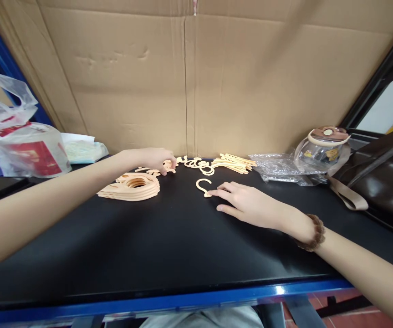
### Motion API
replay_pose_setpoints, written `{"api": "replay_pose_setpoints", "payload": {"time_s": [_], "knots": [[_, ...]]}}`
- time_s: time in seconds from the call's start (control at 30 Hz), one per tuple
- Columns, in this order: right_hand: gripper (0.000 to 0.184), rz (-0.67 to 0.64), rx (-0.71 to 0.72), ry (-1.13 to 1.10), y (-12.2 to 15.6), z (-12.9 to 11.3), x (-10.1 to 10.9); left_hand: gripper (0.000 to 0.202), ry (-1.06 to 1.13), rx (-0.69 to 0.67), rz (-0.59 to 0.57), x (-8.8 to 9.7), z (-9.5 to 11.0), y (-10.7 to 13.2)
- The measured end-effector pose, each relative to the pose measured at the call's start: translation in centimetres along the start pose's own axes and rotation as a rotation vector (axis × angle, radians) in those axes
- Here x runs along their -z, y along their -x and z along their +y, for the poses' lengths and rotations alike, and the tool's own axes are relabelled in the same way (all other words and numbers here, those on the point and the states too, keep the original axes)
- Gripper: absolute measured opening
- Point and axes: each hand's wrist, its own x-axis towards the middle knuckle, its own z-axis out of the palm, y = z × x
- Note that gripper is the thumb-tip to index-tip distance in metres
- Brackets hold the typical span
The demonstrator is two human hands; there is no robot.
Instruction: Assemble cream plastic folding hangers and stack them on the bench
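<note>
At the back of the black table, my left hand [155,159] reaches into a loose pile of peach plastic hanger pieces [181,160]. Its fingers curl down around one of them, partly hidden by the hand. Just in front of that forearm lies a stack of peach plastic hanger arms [140,190]. My right hand [246,202] rests low over the table with fingers stretched out and apart. Its index fingertip touches the base of a single plastic hanger hook [203,187] lying flat. Behind it are more loose hooks [206,169] and a bundle of straight plastic bars [233,163].
Clear plastic wrapping [281,168] lies at the back right, beside a transparent cup [324,148] and a dark brown bag [384,177]. On the left stand a plastic carrier bag [28,150] and a tissue pack [85,150]. A cardboard wall [121,82] closes the back.
</note>
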Motion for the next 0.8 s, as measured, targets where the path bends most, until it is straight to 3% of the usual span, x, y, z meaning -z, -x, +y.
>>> {"api": "replay_pose_setpoints", "payload": {"time_s": [0.13, 0.23, 0.37, 0.5, 0.67, 0.8], "knots": [[0.041, 0.014, 0.007, -0.002, 0.1, 0.0, -0.1, 0.023, -0.010, -0.017, 0.041, 0.2, 0.6, 0.0], [0.041, 0.005, 0.006, 0.010, 0.1, -0.1, -0.2, 0.026, 0.001, 0.002, 0.131, 1.3, 0.9, 0.2], [0.042, 0.000, 0.009, 0.021, 0.1, -0.1, -0.2, 0.035, -0.044, 0.131, 0.249, 2.5, 0.8, 0.9], [0.041, 0.002, 0.016, 0.019, 0.1, -0.1, -0.2, 0.036, -0.122, 0.193, 0.183, 2.0, 0.3, 1.3], [0.042, -0.013, 0.001, 0.013, 0.1, -0.1, -0.1, 0.031, -0.157, 0.193, -0.036, 0.4, -0.2, 0.8], [0.042, -0.018, -0.002, 0.004, 0.1, -0.1, 0.0, 0.023, -0.121, 0.139, -0.034, 0.1, -0.7, 0.5]]}}
